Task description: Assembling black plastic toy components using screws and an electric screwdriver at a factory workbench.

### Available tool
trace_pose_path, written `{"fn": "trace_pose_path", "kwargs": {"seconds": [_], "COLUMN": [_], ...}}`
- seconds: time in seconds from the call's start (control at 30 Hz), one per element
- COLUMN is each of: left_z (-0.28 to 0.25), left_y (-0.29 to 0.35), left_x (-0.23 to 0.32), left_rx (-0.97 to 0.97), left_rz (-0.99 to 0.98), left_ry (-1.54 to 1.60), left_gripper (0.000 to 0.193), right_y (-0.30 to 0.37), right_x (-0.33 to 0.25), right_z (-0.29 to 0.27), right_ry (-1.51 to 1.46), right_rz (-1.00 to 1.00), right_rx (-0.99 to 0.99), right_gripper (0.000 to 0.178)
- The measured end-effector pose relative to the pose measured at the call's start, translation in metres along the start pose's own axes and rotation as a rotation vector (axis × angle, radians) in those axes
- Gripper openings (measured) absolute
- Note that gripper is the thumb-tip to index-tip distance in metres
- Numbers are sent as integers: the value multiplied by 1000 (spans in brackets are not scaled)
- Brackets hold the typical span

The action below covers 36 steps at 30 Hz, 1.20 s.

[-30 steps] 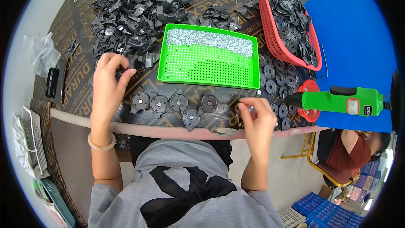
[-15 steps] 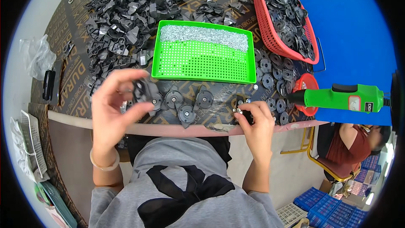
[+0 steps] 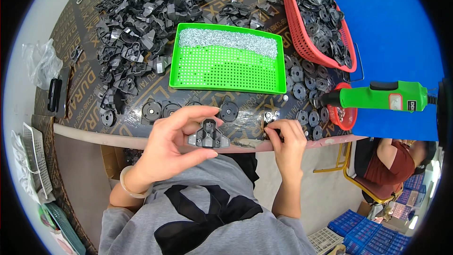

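In my left hand (image 3: 172, 144), thumb and fingers grip a black plastic bracket (image 3: 209, 134) by its sides, its ribbed face up, over the table's near edge. My right hand (image 3: 289, 141) is closed at the edge, fingertips pressed together beside several small shiny metal pieces (image 3: 270, 117); whatever they pinch is hidden. Beyond my left hand lies a row of black discs on brackets: a left one (image 3: 151, 111), one beside it (image 3: 171, 109), another partly covered by my fingers, and a right one (image 3: 229, 111).
A green perforated tray (image 3: 226, 88) holds small silvery pieces. Black brackets (image 3: 137, 33) are heaped behind and left. Loose discs (image 3: 299, 90) lie right, near a red disc-filled basket (image 3: 295, 26), a small red bowl (image 3: 348, 118) and a green electric screwdriver (image 3: 377, 98). Another person (image 3: 389, 165) sits at right.
My left hand has moved right and nearer me; the held bracket now shows its ribbed face. A disc part lies where that hand was. The screwdriver has shifted slightly; my right hand stays put.
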<state>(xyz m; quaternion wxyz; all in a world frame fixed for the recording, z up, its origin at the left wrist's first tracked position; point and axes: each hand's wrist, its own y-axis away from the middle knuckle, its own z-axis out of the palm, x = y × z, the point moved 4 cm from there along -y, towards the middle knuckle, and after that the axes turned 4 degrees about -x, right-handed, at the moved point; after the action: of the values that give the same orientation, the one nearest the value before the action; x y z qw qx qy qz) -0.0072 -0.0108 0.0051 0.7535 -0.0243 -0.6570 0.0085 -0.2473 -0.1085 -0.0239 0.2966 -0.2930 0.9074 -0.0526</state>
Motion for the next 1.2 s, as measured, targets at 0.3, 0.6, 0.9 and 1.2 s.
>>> {"fn": "trace_pose_path", "kwargs": {"seconds": [0.3, 0.6, 0.9, 1.2], "left_z": [5, 6, 14, 24], "left_y": [0, -1, 2, 1], "left_x": [-9, -3, -6, -21], "left_rx": [-28, -60, -46, -61], "left_rz": [-52, -32, -98, -176], "left_ry": [41, -80, -10, 139], "left_gripper": [61, 61, 68, 55], "right_y": [11, 8, 5, 6], "right_x": [20, 16, 16, 17], "right_z": [-21, -30, -19, -17], "right_ry": [-137, 21, 66, 117], "right_rz": [237, 114, 94, 15], "right_rx": [-14, 45, -2, 72], "right_gripper": [12, 22, 23, 13]}}
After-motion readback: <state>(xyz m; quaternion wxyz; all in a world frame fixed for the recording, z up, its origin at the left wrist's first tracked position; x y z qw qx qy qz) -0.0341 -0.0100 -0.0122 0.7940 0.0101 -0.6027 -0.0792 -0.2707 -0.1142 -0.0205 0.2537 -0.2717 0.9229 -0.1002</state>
